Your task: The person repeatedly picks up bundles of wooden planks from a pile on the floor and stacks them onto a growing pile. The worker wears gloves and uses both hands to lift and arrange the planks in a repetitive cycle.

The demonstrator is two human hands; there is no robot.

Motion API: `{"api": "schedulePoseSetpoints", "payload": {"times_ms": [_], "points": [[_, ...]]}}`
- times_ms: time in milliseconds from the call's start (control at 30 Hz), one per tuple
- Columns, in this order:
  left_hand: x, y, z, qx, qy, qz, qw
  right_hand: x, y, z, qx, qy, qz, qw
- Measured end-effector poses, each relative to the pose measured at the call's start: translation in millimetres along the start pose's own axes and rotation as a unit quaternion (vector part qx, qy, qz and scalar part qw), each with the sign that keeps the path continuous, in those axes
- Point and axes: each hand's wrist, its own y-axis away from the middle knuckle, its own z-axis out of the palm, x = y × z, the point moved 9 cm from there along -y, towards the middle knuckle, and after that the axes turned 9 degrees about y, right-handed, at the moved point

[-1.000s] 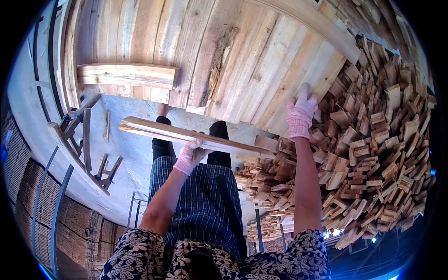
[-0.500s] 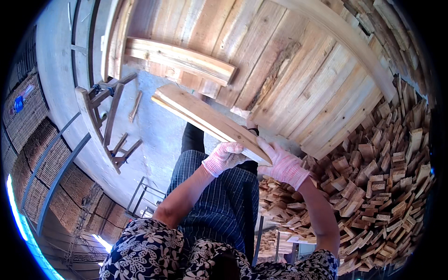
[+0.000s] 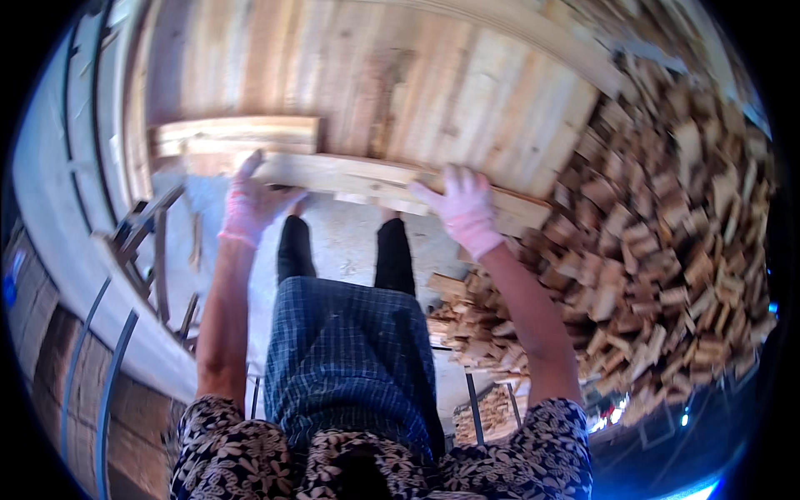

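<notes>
Both my hands wear pale pink gloves. A stack of narrow wooden boards (image 3: pixel 342 173) lies crosswise in front of me, against the near edge of a wide plank surface (image 3: pixel 333 67). At its left end is my left hand (image 3: pixel 254 202), fingers upright at the far side and thumb pointing right along the near side. Toward the right part my right hand (image 3: pixel 462 208) grips the boards, with fingertips over the top and thumb on the near face. Motion blur softens the fingers. Another short board (image 3: pixel 242 132) rests on the planks at the far left.
A large heap of short wood offcuts (image 3: pixel 650 242) fills the right side. On the left stands a wooden trestle (image 3: pixel 146 250) near a long pale ledge (image 3: pixel 62 225). Grey floor (image 3: pixel 346 237) shows around my feet.
The boards have turned from slanting in front of me to nearly level and moved out to the plank edge. My hands have spread apart, the left going left and both reaching farther away.
</notes>
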Motion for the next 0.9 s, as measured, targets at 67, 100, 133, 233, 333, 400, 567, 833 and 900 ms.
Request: {"api": "schedulePoseSetpoints", "payload": {"times_ms": [67,100,133,233,333,400,567,833,900], "points": [[13.2,0.6,1.4,0.006,-0.039,0.011,0.999,-2.8,-2.5,2.2,0.011,0.017,0.016,1.000],[8.7,-2.0,0.3,0.014,-0.039,0.010,0.999,-2.5,-1.4,6.7,-0.011,0.020,0.020,1.000],[4.1,-3.5,-1.4,0.023,-0.040,0.012,0.999,0.8,5.8,6.9,-0.012,0.020,0.028,0.999],[8.0,-7.7,-5.8,0.014,-0.053,0.001,0.999,-1.7,6.1,8.0,-0.005,0.004,0.050,0.999],[7.7,-0.9,-1.3,0.049,-0.034,0.015,0.998,-2.8,6.8,-2.9,-0.020,-0.011,0.065,0.998],[9.0,-8.2,-9.1,0.055,-0.011,0.013,0.998,2.2,5.9,-6.4,-0.035,-0.003,0.078,0.996],[8.6,-13.9,-8.4,0.045,-0.055,-0.006,0.997,10.7,29.9,-1.9,-0.020,-0.003,0.112,0.993],[36.6,-42.7,-27.3,0.045,-0.164,-0.029,0.985,-112.3,6.8,-58.1,-0.047,-0.315,0.292,0.902],[34.8,-33.7,-50.7,0.071,-0.250,-0.012,0.966,-179.7,27.2,-52.9,-0.015,-0.542,0.350,0.764]]}}
